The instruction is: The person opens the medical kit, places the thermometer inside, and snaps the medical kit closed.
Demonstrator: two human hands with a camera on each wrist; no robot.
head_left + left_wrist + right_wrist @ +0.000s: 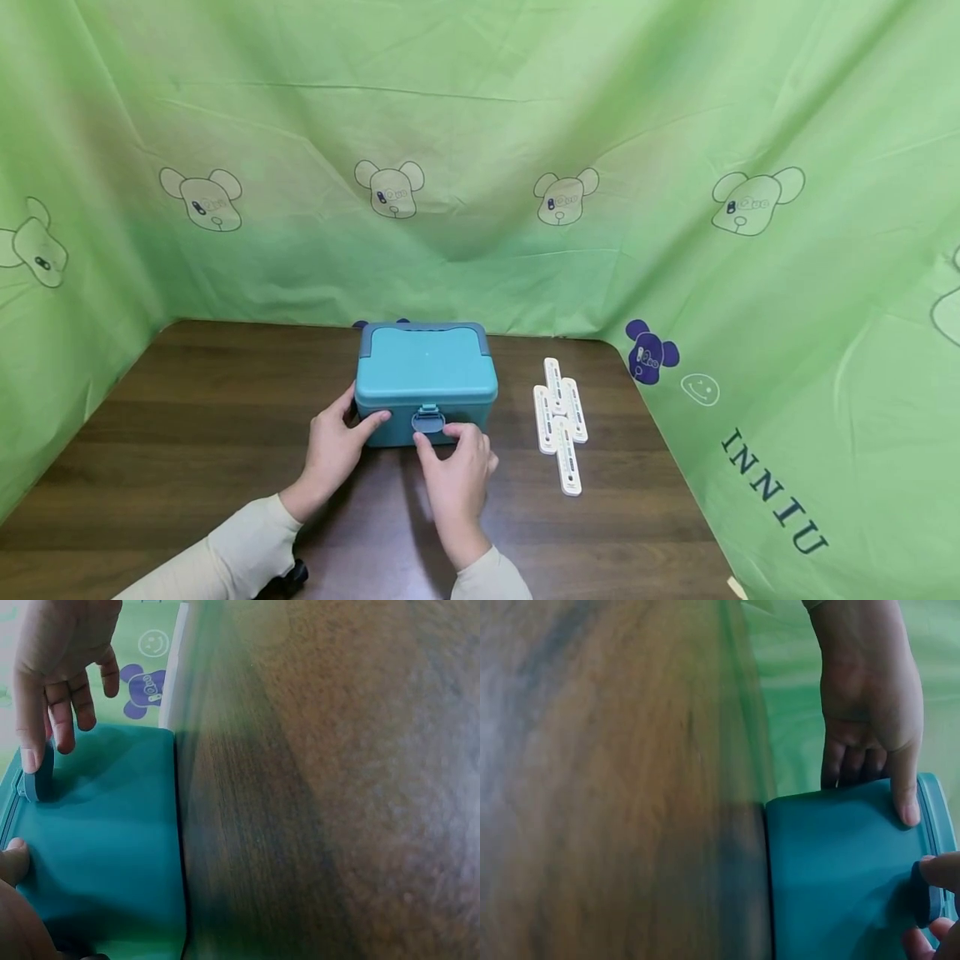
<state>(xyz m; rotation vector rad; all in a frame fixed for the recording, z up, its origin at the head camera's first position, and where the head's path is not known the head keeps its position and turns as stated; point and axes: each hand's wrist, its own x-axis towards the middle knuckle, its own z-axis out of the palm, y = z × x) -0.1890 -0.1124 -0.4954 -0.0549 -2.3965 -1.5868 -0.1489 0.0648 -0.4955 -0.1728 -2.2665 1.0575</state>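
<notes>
A teal storage box (427, 367) with a closed lid and a grey-blue handle stands on the table, its front towards me. My left hand (332, 446) grips its left front corner, thumb on the front face and fingers along the side. At the front middle, the thumb and index finger of my right hand (457, 483) pinch the grey-blue latch (428, 422). That latch (39, 776) sticks out from the box front in the left wrist view. In the right wrist view, the left hand (874, 697) shows its thumb pressed on the teal wall.
Several white test cassettes (558, 425) with printed marks lie together right of the box. A dark wooden table (225, 417) carries everything, with a green printed curtain (480, 275) behind and at both sides. Beside the left sleeve lies a black object (288, 579), partly hidden.
</notes>
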